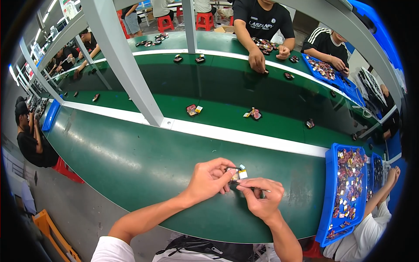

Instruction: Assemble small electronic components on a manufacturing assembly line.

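Observation:
Above the near green tabletop my left hand pinches a small black plastic casing by its edge, with part of the inside showing. A small silver-white pouch battery with a yellow strip sticks out on the casing's right side, next to a pale blue bit. My right hand is closed round a slim dark tool, whose pale end pokes out past the fingers. The tool's other end reaches the casing's lower edge. Fingers hide most of the casing and exactly where the tool touches it.
A blue tray heaped with small electronic parts stands at the right. Beyond a white rail, a green conveyor belt carries scattered casings. A grey metal post rises at the rail. Co-workers sit opposite, left and right.

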`<action>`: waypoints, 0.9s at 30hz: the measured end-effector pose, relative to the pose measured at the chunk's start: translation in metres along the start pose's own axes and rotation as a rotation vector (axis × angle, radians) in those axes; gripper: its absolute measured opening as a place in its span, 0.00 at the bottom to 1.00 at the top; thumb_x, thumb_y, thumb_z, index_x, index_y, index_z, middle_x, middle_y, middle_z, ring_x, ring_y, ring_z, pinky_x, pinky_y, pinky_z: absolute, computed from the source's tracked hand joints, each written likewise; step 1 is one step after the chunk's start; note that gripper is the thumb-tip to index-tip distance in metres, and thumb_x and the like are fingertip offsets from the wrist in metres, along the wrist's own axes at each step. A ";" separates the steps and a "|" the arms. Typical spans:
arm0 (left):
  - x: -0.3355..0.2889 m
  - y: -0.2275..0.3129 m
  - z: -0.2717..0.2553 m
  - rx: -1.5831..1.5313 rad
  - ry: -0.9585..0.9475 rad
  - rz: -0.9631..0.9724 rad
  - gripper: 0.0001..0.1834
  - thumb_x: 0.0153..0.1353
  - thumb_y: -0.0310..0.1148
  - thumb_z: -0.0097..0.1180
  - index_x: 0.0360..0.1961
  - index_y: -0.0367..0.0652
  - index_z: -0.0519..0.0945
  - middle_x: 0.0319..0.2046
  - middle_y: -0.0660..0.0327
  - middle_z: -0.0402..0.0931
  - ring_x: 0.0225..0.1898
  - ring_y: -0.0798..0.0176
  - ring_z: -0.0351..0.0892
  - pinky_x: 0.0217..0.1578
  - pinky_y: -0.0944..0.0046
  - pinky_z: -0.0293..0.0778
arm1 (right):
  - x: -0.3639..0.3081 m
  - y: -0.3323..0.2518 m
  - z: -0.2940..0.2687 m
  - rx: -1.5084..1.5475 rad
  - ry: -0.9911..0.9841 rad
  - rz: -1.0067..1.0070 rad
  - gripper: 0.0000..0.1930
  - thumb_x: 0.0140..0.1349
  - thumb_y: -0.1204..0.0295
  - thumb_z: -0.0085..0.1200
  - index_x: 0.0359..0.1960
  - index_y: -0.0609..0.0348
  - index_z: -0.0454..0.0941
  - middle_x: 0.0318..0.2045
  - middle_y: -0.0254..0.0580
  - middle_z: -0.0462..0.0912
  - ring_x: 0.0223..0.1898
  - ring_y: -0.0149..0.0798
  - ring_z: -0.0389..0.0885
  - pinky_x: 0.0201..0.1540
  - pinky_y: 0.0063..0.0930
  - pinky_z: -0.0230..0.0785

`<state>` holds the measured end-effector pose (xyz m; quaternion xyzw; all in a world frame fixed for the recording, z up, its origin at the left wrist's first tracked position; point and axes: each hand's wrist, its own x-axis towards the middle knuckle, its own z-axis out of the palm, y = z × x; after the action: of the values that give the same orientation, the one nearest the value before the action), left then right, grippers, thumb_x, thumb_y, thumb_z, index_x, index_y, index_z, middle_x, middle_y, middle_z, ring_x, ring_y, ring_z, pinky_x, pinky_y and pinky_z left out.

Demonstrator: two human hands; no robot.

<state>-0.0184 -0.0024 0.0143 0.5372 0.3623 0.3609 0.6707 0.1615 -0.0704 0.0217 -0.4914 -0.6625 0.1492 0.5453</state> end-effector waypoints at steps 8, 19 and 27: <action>-0.002 0.000 0.001 0.082 0.045 -0.028 0.08 0.69 0.24 0.57 0.45 0.30 0.79 0.29 0.58 0.83 0.23 0.72 0.82 0.20 0.73 0.75 | 0.000 -0.001 0.002 -0.030 -0.018 -0.049 0.07 0.48 0.80 0.71 0.27 0.54 0.86 0.28 0.34 0.90 0.12 0.25 0.70 0.18 0.19 0.58; -0.001 0.001 -0.001 0.053 -0.067 -0.008 0.12 0.70 0.25 0.57 0.52 0.30 0.77 0.36 0.56 0.83 0.23 0.71 0.81 0.16 0.73 0.71 | 0.001 -0.001 0.000 -0.038 0.010 -0.004 0.07 0.49 0.80 0.71 0.29 0.55 0.86 0.28 0.34 0.90 0.11 0.25 0.69 0.18 0.20 0.59; -0.005 -0.005 0.008 0.097 0.013 0.027 0.12 0.69 0.23 0.58 0.51 0.30 0.76 0.35 0.56 0.82 0.22 0.72 0.80 0.16 0.73 0.72 | 0.001 -0.002 0.001 -0.068 -0.011 -0.067 0.07 0.50 0.81 0.70 0.28 0.54 0.87 0.28 0.33 0.90 0.14 0.26 0.76 0.19 0.20 0.60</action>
<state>-0.0133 -0.0117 0.0114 0.5716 0.3764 0.3554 0.6366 0.1603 -0.0705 0.0228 -0.4862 -0.6864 0.1109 0.5294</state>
